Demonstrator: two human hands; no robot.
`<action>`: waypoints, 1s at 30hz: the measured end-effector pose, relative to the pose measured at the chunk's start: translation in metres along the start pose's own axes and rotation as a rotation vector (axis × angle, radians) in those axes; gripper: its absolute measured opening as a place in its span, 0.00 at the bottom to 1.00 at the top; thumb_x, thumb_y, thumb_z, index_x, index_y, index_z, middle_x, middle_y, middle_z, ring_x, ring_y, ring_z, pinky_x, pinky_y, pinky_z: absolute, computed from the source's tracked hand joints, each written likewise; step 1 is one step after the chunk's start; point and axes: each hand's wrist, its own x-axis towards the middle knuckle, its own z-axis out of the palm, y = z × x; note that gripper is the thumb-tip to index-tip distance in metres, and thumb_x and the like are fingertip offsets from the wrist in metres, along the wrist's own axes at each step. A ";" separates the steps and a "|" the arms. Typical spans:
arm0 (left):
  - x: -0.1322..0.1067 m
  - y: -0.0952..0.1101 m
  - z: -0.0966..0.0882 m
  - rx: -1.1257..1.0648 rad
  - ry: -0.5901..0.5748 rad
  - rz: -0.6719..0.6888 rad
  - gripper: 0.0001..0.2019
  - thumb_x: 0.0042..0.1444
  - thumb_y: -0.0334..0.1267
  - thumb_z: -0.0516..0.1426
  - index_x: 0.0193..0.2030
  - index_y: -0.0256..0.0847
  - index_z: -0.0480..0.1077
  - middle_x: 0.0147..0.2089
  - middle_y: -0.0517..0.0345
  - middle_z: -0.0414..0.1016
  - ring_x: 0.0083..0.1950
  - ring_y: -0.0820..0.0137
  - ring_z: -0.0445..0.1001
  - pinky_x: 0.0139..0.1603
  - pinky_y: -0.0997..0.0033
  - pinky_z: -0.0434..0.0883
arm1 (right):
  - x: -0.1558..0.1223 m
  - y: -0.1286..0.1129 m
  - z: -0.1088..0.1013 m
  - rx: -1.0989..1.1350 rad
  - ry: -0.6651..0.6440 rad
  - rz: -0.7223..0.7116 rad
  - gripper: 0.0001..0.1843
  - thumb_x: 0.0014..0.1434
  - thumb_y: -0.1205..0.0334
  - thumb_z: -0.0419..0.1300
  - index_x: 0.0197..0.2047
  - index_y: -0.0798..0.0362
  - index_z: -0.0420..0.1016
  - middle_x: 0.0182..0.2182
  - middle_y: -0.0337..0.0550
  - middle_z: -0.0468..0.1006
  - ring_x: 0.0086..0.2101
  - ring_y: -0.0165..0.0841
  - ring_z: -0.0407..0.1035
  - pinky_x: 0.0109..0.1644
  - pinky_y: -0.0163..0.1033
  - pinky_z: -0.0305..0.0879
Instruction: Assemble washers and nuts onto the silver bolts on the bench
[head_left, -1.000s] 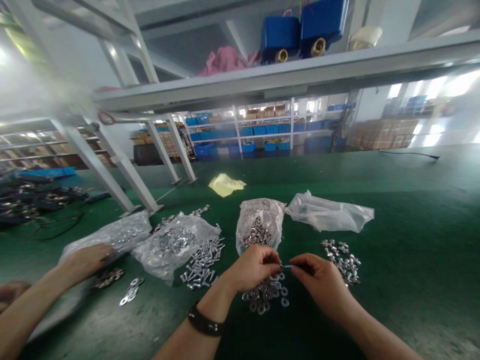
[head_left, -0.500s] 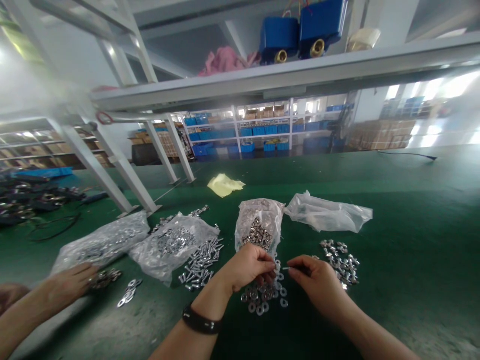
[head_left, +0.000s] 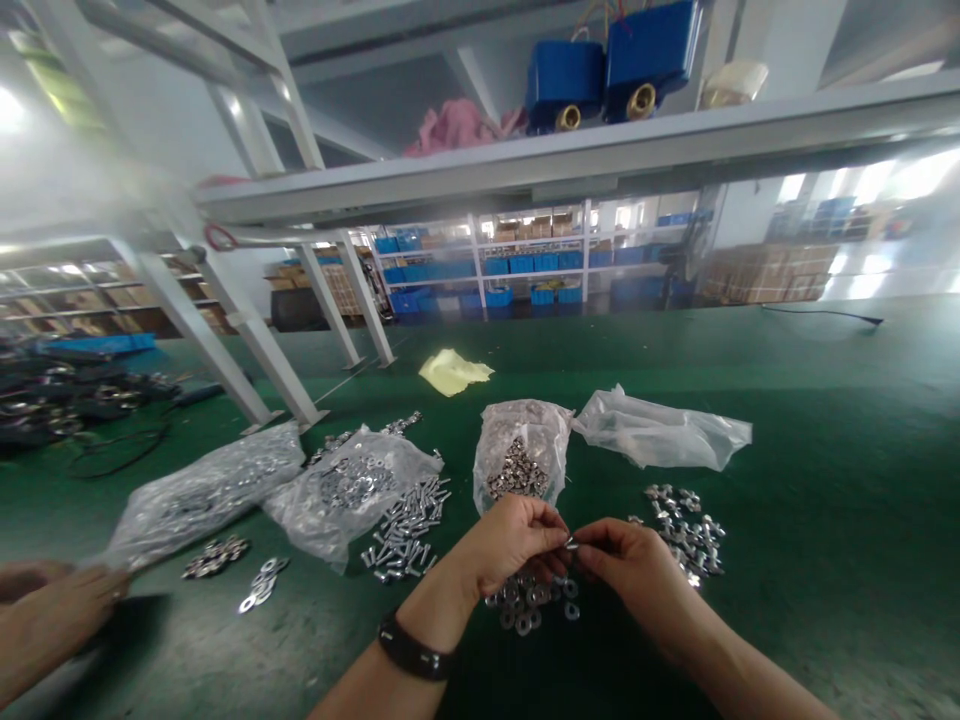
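Note:
My left hand (head_left: pixel 521 540), with a black band on its wrist, is closed in a pinch; what it holds is hidden behind its fingers. My right hand (head_left: pixel 634 560) is closed on a small silvery screw (head_left: pixel 571 545), and the fingertips of both hands nearly meet there. Flat washers (head_left: pixel 523 622) lie loose below my left hand. Just beyond it is an open clear bag of small metal nuts (head_left: pixel 517 470). Right of my right hand lies a scatter of small metal fasteners (head_left: pixel 690 535).
Loose bolts (head_left: pixel 409 525) lie left of my hands, beside plastic bags of metal parts (head_left: pixel 352 485). Another person's hands (head_left: pixel 56 610) are at the far left. A crumpled plastic bag (head_left: pixel 664 430) and yellow paper (head_left: pixel 454 372) lie farther back. A shelf (head_left: pixel 465 170) spans above.
My left hand has moved right, up to my right hand, closing the gap at the screw. The other person's hand has drawn left, away from a small pile of metal parts.

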 end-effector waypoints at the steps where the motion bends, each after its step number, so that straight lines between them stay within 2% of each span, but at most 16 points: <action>1: 0.001 0.000 0.001 -0.013 0.004 0.010 0.15 0.48 0.40 0.57 0.38 0.31 0.62 0.30 0.53 0.69 0.28 0.72 0.70 0.27 0.76 0.65 | 0.000 0.000 0.001 0.033 -0.005 0.006 0.13 0.52 0.60 0.57 0.38 0.60 0.70 0.30 0.43 0.73 0.31 0.29 0.64 0.35 0.32 0.60; 5: 0.003 -0.001 0.003 -0.045 0.012 0.058 0.14 0.48 0.39 0.57 0.38 0.31 0.63 0.31 0.52 0.69 0.31 0.72 0.71 0.31 0.73 0.67 | -0.001 0.001 0.002 0.148 -0.016 0.027 0.15 0.53 0.59 0.56 0.40 0.61 0.68 0.30 0.44 0.72 0.31 0.28 0.63 0.35 0.32 0.59; 12: 0.001 0.001 0.005 -0.052 0.019 0.057 0.16 0.48 0.39 0.57 0.40 0.29 0.64 0.34 0.48 0.70 0.34 0.70 0.71 0.36 0.69 0.67 | -0.001 0.000 0.001 0.063 0.047 0.033 0.15 0.53 0.59 0.55 0.39 0.62 0.69 0.27 0.44 0.71 0.28 0.28 0.62 0.31 0.32 0.58; 16: 0.000 0.002 0.005 -0.048 0.023 0.060 0.17 0.46 0.39 0.58 0.40 0.29 0.64 0.33 0.48 0.70 0.33 0.70 0.71 0.37 0.66 0.68 | -0.002 0.001 0.001 0.089 0.044 0.032 0.16 0.53 0.58 0.55 0.39 0.62 0.69 0.27 0.44 0.71 0.28 0.28 0.62 0.32 0.32 0.58; 19: 0.001 0.004 0.005 -0.039 0.031 0.072 0.18 0.45 0.39 0.59 0.39 0.28 0.65 0.32 0.49 0.70 0.32 0.71 0.71 0.37 0.67 0.68 | -0.001 0.002 0.001 0.089 0.043 0.051 0.16 0.53 0.57 0.55 0.39 0.62 0.70 0.26 0.43 0.71 0.27 0.27 0.61 0.30 0.31 0.57; 24: 0.002 0.005 0.006 0.022 0.049 0.079 0.18 0.42 0.40 0.61 0.38 0.29 0.66 0.31 0.51 0.70 0.28 0.74 0.69 0.32 0.72 0.68 | -0.001 0.004 0.000 0.013 0.067 -0.004 0.15 0.51 0.57 0.57 0.39 0.60 0.70 0.28 0.43 0.71 0.29 0.28 0.62 0.32 0.32 0.58; 26: 0.001 0.005 0.008 0.063 0.053 0.108 0.18 0.42 0.40 0.61 0.36 0.29 0.67 0.30 0.52 0.70 0.28 0.75 0.69 0.31 0.74 0.67 | -0.001 0.003 0.001 0.076 0.024 0.006 0.14 0.52 0.57 0.58 0.38 0.60 0.70 0.28 0.43 0.71 0.29 0.28 0.62 0.33 0.32 0.58; 30: -0.001 0.006 0.006 0.093 -0.011 0.165 0.20 0.41 0.40 0.61 0.40 0.32 0.66 0.35 0.51 0.71 0.35 0.71 0.70 0.36 0.73 0.67 | -0.002 0.000 0.002 0.403 -0.089 0.073 0.12 0.53 0.59 0.57 0.37 0.60 0.69 0.28 0.42 0.69 0.28 0.25 0.60 0.33 0.31 0.58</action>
